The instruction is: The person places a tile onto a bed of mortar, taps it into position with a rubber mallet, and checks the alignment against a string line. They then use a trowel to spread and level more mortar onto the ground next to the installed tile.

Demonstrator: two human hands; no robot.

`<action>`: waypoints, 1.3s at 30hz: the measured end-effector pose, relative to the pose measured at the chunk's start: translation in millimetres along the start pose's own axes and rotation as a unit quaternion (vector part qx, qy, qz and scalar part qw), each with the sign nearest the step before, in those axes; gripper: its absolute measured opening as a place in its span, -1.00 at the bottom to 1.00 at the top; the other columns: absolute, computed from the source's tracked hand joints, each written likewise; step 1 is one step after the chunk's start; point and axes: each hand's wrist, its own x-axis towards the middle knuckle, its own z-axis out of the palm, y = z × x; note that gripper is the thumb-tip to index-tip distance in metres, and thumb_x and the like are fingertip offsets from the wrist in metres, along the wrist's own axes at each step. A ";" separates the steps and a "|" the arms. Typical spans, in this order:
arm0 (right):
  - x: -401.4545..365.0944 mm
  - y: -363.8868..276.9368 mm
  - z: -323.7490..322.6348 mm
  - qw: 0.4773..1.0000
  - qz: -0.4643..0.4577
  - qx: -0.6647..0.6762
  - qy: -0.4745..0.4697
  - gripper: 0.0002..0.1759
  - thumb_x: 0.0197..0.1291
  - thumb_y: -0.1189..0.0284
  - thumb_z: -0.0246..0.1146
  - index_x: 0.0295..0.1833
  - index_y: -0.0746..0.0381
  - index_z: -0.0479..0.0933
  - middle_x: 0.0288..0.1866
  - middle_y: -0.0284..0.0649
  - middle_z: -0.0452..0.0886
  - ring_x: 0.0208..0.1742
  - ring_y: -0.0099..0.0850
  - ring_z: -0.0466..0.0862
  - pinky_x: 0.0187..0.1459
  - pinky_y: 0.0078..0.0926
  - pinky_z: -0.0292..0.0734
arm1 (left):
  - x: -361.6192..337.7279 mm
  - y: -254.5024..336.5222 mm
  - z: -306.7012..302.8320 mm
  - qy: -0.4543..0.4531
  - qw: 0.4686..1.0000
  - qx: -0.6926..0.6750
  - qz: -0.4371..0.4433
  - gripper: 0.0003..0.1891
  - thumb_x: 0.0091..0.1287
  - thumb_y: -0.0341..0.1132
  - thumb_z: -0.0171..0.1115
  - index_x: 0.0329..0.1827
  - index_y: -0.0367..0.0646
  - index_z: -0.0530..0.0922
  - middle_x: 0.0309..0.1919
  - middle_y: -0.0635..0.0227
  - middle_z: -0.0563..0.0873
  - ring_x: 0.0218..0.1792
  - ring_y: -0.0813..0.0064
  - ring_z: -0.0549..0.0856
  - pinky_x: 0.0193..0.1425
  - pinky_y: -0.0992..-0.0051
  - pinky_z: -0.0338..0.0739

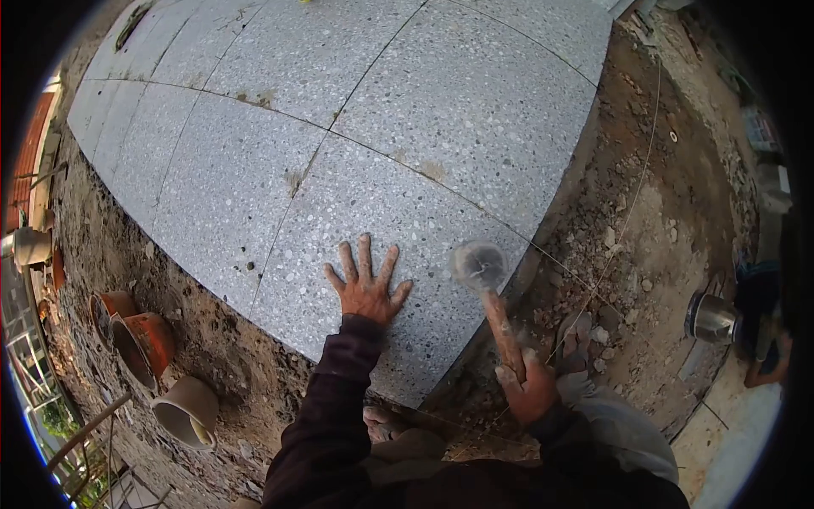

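Head view, fisheye, corners black. Mallet (485,280) head smeared by motion blur, shape hard to read; handle end buried inside right hand (530,386). Own body cut off at bottom edge; one foot (381,422) partly hidden behind dark sleeve. Second person (763,339) at far right mostly cropped, beside metal can (710,317). Left hand (366,287) fully open, fingers fanned wide, palm flat on speckled grey slab (373,195) near its front corner. Right hand clenched round wooden handle, over bare dirt just off slab edge. Mallet angled up and left from right hand, blurred head at slab's right edge, just right of left hand, apart from it; contact with slab impossible to tell. Thin string line (646,170) across dirt beside that edge. Clay pots (144,339) well off to left.
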 end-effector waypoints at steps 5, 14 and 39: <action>57.7 16.8 37.1 0.971 -0.227 0.019 0.068 -0.54 0.06 0.20 0.19 -0.10 0.37 0.36 -0.54 0.04 0.51 -0.48 0.02 0.55 -0.46 -0.16 0.45 | 1.4 -13.3 29.3 0.030 0.991 -0.133 0.005 -0.41 0.12 0.09 0.05 0.25 0.18 0.29 0.35 0.10 0.03 0.35 -0.14 -0.10 0.16 -0.37 -0.29; 78.6 62.3 59.6 0.992 -0.115 -0.018 0.044 -0.56 0.07 0.25 0.16 -0.08 0.39 0.32 -0.52 0.09 0.51 -0.51 0.03 0.54 -0.51 -0.15 0.44 | -1.9 9.1 10.8 0.032 0.996 0.086 0.013 -0.35 0.15 0.10 0.03 0.31 0.13 0.20 0.36 0.04 -0.01 0.34 -0.11 -0.06 0.17 -0.32 -0.19; 54.7 67.9 35.9 0.954 -0.291 0.043 0.048 -0.46 0.15 0.00 0.00 -0.27 0.36 0.33 -0.62 -0.11 0.41 -0.58 -0.22 0.49 -0.51 -0.33 0.35 | -11.7 28.7 24.4 0.114 0.989 -0.042 -0.089 -0.41 0.23 0.01 -0.07 0.28 -0.09 0.21 0.34 0.17 0.08 0.34 -0.01 0.00 0.16 -0.35 -0.18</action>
